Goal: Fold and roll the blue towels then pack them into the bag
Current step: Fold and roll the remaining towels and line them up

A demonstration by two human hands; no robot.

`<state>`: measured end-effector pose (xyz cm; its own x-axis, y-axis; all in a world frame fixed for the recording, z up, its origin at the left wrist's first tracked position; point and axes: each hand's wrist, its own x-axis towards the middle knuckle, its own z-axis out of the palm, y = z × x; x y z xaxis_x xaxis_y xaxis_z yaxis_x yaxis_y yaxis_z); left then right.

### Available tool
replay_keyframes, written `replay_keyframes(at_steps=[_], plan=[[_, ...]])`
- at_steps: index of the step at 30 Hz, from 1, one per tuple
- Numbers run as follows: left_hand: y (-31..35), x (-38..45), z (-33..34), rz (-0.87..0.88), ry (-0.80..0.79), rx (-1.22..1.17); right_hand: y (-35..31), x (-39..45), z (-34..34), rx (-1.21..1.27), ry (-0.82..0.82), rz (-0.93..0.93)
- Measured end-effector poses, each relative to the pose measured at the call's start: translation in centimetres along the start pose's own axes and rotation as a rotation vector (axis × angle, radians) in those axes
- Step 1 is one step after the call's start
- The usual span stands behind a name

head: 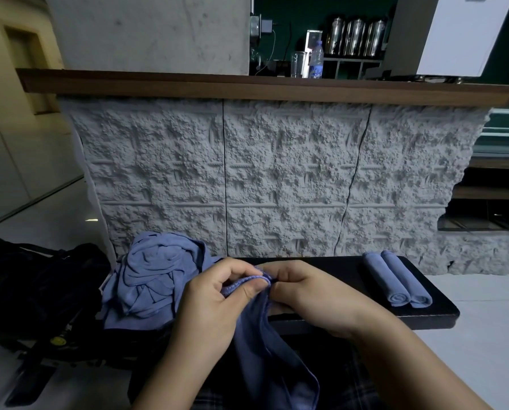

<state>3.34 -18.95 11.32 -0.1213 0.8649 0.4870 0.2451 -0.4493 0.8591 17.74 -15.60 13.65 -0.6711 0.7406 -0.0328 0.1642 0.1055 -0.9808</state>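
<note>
Where the two hands meet at the near centre of the view, both pinch the stitched edge of one blue towel (265, 344), which hangs down from them toward the lap. The left hand (214, 303) has its thumb and curled fingers closed on the hem from the left; the right hand (309, 294) closes its fingertips on the same hem from the right, so that the two hands nearly touch. To the left, a heap of unfolded blue towels (152, 279) lies on the dark surface (336, 267), at its left end. At the right end of the surface, two rolled towels (395, 279) lie side by side, touching, their spiral ends facing the viewer. A dark bag (34, 285) sits at the far left, just beside the heap. Beyond the surface stands a rough grey stone-textured counter front (276, 173) topped by a wooden ledge.
</note>
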Motion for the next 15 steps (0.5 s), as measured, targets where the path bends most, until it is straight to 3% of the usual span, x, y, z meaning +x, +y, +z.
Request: replay_keyframes(at_steps=[10, 15], plan=[[-0.4, 0.2, 0.9, -0.035, 0.085, 0.010, -0.4, 0.0, -0.5, -0.054, -0.024, -0.021], [1.5, 2.3, 0.7, 0.013, 0.131, 0.047, -2.5, 0.0, -1.2, 0.018, -0.017, -0.136]])
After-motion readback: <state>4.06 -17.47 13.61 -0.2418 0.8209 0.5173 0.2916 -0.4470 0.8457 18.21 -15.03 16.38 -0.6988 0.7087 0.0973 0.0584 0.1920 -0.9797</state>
